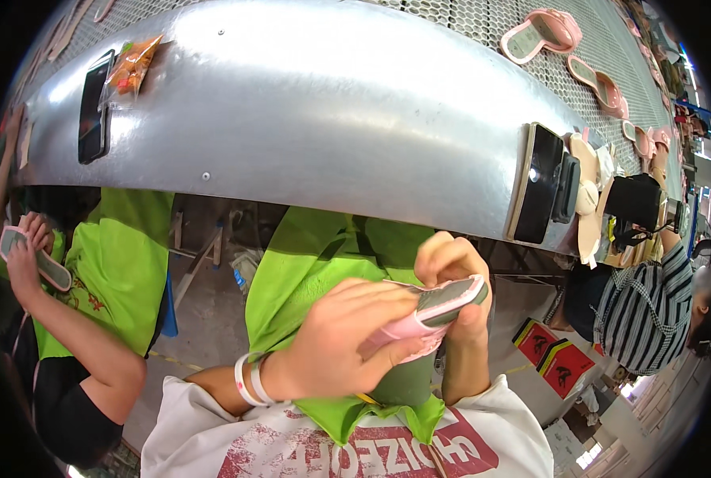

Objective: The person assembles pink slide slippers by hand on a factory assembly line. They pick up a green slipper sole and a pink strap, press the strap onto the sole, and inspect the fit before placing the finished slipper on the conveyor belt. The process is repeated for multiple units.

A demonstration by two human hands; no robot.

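Over my lap, a pink slide sandal (449,298) with a grey-green footbed is held up between both hands, tilted, one rounded end pointing right. My left hand (343,338), with white bands on its wrist, wraps round the sandal's pink strap part, thumb below and fingers above. At the other end, my right hand (457,267) grips the edge; its index finger and thumb are bent close to the rim. Whether those fingertips pinch anything small is hidden. A bright green apron (292,287) lies behind the hands.
A shiny metal table (332,103) spans the front, with a phone (94,107), an orange snack packet (135,65) and another phone (537,183) on it. Beyond, a mesh conveyor (467,20) carries pink sandals (540,36). A co-worker's hand (27,267) holds a sandal at left; a striped-shirted person (646,311) is at right.
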